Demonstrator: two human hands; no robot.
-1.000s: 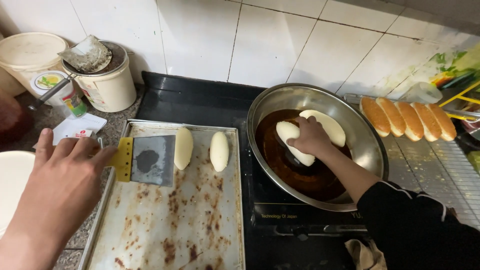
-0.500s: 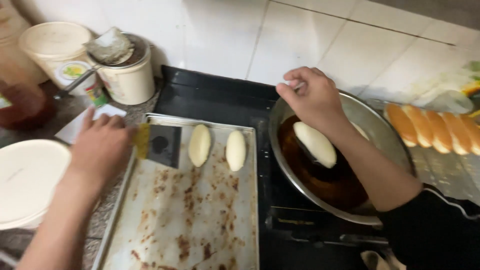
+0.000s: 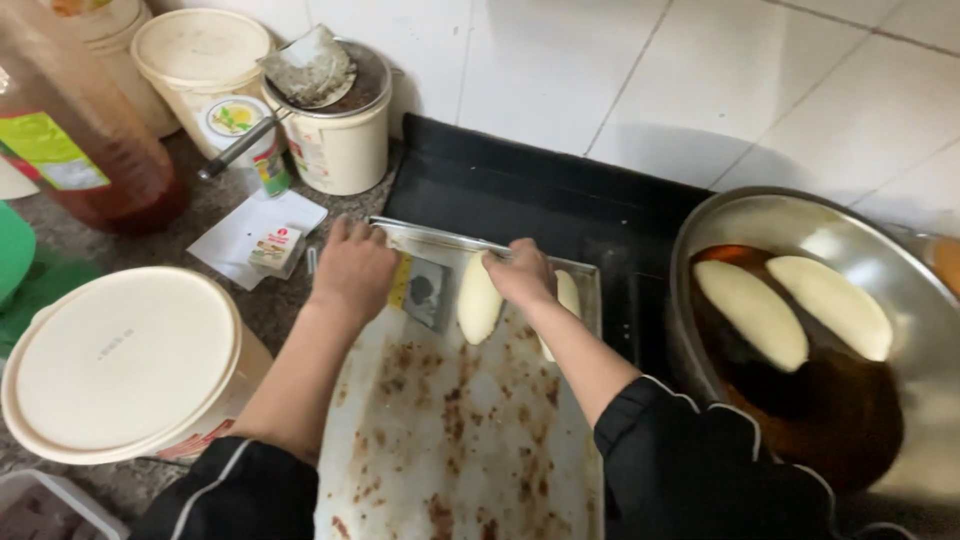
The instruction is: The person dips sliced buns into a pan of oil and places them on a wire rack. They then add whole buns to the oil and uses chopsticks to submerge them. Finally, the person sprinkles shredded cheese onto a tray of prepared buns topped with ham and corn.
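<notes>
Right hand (image 3: 520, 275) closes on a dough piece (image 3: 478, 300) at the tray's (image 3: 450, 460) far end, left hand (image 3: 352, 270) lies open on the scraper (image 3: 422, 290); two pieces already fry in the wok (image 3: 800, 215).

tray (image 3: 440, 460): centre | dough pieces (image 3: 478, 305): on tray, far end | pan (image 3: 905, 440): right | lidded tub (image 3: 120, 365): left
</notes>
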